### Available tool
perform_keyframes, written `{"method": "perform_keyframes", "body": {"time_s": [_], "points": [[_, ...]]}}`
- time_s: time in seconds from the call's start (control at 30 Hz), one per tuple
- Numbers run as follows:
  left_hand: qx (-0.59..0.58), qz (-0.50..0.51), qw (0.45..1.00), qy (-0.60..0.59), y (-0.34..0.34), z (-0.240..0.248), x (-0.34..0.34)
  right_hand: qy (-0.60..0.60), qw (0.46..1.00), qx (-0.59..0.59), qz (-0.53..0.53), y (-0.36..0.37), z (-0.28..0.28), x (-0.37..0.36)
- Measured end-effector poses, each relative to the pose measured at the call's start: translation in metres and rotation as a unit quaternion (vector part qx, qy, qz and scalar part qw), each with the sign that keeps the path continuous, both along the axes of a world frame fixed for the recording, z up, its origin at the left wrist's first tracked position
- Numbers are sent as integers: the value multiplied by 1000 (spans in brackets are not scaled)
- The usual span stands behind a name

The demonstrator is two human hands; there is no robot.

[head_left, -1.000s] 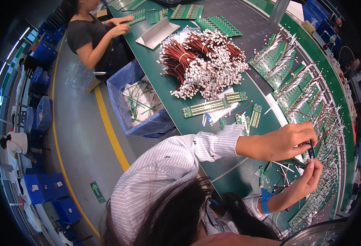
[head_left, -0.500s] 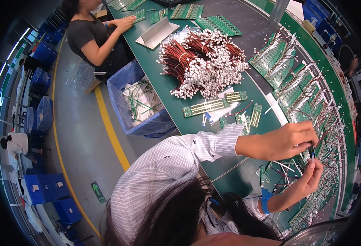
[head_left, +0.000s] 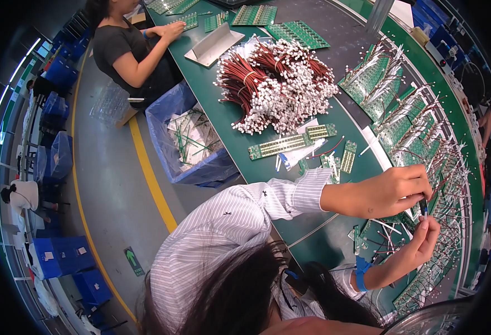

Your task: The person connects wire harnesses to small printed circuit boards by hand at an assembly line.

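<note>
My left hand, the upper one at the right, is closed in a pinch on a small dark piece with a bluish part. Just below it my right hand, a blue band around its wrist, pinches something small and pale at the lower end of that piece. Its exact kind is too small to make out. Beneath and beside both hands lie green circuit boards with many thin dark wires standing up from them. Loose wires and small board pieces lie left of my right hand.
A big heap of red-and-black wires with white connectors lies on the green table. Nearby are board strips and an angled metal piece. A blue-lined bin stands beside the table; a co-worker sits beyond it.
Both hands stay in nearly the same place, with only a slight shift of the fingers around the small dark piece.
</note>
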State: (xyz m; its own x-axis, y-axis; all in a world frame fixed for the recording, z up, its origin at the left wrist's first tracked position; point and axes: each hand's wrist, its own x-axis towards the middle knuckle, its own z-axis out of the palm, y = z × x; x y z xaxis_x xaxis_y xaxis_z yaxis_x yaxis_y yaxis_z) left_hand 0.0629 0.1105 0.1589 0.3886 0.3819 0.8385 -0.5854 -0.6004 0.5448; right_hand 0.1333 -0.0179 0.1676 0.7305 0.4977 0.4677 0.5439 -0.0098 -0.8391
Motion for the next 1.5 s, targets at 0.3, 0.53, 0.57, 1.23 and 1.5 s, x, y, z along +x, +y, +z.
{"method": "perform_keyframes", "body": {"time_s": [0.3, 0.53, 0.57, 1.23, 1.5], "points": [[-15, -15, 1000, 19, 0, 1, 0, -8, 1000, 4, 3, -2, 0, 2], [-17, -18, 1000, 19, -1, 1, 0, -26, 999, -6, -23, 3, 3, -3], [-17, -24, 999, 19, -2, 1, 0, -39, 999, -8, -34, 4, 4, -5], [-60, -92, 993, 46, -5, -3, 0, -60, 998, -3, 9, 3, -2, -2], [-67, -95, 992, 46, -4, -3, -2, -61, 998, 6, 7, 4, -3, -4]]}}
